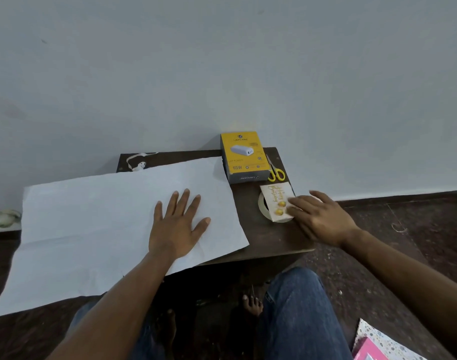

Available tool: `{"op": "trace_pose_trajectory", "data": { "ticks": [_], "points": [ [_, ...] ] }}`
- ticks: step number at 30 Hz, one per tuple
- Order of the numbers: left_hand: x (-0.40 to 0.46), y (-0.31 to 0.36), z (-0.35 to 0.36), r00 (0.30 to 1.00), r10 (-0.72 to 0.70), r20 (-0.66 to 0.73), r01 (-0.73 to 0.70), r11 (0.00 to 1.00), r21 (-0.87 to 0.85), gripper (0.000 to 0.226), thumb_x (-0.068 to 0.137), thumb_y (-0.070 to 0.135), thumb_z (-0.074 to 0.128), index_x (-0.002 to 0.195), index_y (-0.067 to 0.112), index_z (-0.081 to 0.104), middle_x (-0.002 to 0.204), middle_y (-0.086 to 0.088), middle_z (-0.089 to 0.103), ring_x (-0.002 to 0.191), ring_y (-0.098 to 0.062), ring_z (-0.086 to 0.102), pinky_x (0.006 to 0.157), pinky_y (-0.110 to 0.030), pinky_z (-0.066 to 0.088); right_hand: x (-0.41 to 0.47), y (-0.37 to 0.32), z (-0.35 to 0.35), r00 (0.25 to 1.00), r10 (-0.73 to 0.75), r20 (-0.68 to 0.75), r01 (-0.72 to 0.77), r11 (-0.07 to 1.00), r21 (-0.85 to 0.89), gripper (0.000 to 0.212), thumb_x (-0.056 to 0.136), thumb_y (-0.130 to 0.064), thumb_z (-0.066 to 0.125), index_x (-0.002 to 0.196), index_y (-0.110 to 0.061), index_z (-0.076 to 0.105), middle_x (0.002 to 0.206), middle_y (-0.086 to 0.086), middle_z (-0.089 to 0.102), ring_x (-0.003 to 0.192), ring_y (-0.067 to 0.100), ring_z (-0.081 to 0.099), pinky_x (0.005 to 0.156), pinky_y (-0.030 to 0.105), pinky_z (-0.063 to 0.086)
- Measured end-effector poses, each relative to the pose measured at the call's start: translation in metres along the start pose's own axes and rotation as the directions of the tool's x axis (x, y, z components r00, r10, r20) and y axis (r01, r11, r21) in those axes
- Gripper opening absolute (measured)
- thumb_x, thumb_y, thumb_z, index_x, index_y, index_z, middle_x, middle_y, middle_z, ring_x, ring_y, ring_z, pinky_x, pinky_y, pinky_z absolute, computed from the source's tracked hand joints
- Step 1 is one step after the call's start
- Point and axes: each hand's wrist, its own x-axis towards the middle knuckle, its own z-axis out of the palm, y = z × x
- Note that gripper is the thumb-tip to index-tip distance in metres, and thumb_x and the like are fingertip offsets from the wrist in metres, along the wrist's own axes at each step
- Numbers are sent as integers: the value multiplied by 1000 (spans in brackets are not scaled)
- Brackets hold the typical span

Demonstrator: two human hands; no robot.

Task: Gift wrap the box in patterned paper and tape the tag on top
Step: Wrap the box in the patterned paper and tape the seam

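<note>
A large sheet of wrapping paper [92, 224] lies white side up across a small dark table [269, 242], hanging over its left and front edges. My left hand [178, 224] presses flat on it with fingers spread. A yellow and grey box [244, 157] lies at the table's far right. In front of it a beige birthday tag [274, 201] with two yellow dots rests over a roll of tape [262, 206]. My right hand [320, 219] rests its fingertips on the tag's right edge.
Yellow-handled scissors [275, 172] lie right of the box. A strip of white scrap [136, 163] sits at the table's far left corner. Patterned paper and something pink [378, 346] lie on the floor at bottom right. My knees and feet are below the table.
</note>
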Motion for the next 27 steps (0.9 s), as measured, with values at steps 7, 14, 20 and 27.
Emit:
{"op": "trace_pose_trajectory", "data": {
  "ticks": [7,14,20,27],
  "points": [
    [1,1,-1,1000,-4,14,3,1000,26,92,70,74,-25,153,37,-15,162,6,-21,150,-20,-19,118,-51,-9,32,-26,-15,987,146,-66,-137,984,117,40,83,-27,49,114,-11,69,126,12,64,112,31,62,98,47,46],
    [0,1,-2,1000,-10,8,10,1000,-8,79,83,74,-10,154,38,-12,162,7,-20,149,-18,-20,119,-50,-10,139,-33,-14,767,610,198,-629,655,419,61,88,-57,59,138,-23,49,142,9,46,127,32,47,98,43,43],
    [-2,1,-1,1000,-6,-4,6,1000,-15,85,76,74,-20,153,38,-13,162,8,-20,149,-18,-21,119,-50,-10,181,-46,7,630,708,320,-751,451,482,86,70,-83,58,138,-33,39,139,12,37,132,38,38,103,51,40],
    [0,5,-1,1000,-16,10,16,999,-39,91,72,74,-21,154,37,-10,163,6,-18,149,-19,-21,118,-51,-11,182,-48,-1,615,738,280,-745,425,514,78,74,-64,69,135,-24,42,141,9,35,129,39,39,85,46,44]
  ]
}}
